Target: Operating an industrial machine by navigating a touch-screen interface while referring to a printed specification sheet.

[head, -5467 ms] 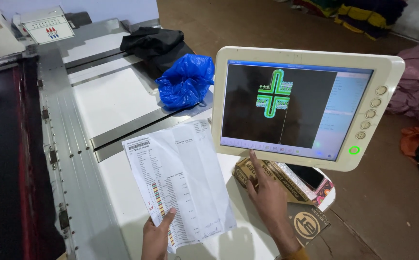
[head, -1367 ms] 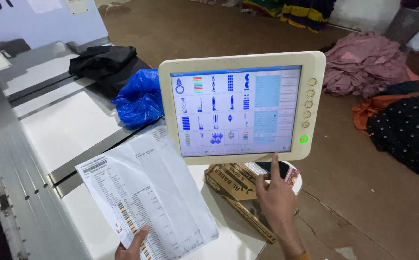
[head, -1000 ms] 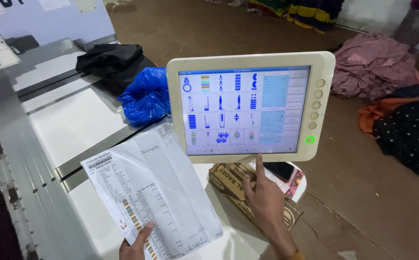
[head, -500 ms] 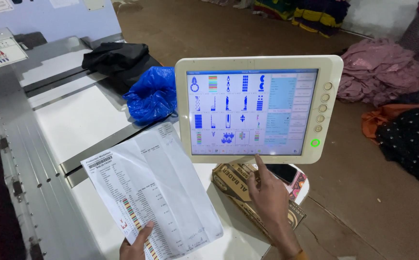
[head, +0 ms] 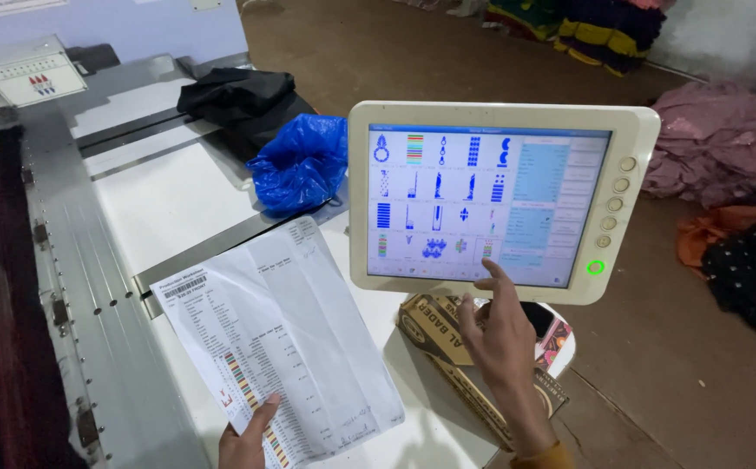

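My left hand (head: 243,439) pinches the bottom edge of a printed paper sheet (head: 282,339) with rows of text and small colour bars, held flat over the white machine table (head: 161,208). My right hand (head: 498,326) is raised with the index finger stretched out, its tip touching the lower row of the touchscreen monitor (head: 499,200). The cream-framed screen shows a grid of small blue pattern icons and a side panel. A green light glows at its lower right corner.
A crumpled blue plastic bag (head: 300,163) and a black cloth (head: 239,100) lie on the table behind the sheet. A brown cardboard box (head: 447,339) and a phone (head: 539,320) sit under the monitor. Piles of fabric (head: 725,139) lie on the floor to the right.
The screen changed from a green cross design to a grid of icons. My right index finger has risen from below the monitor onto the screen's bottom row. The sheet stays in my left hand.
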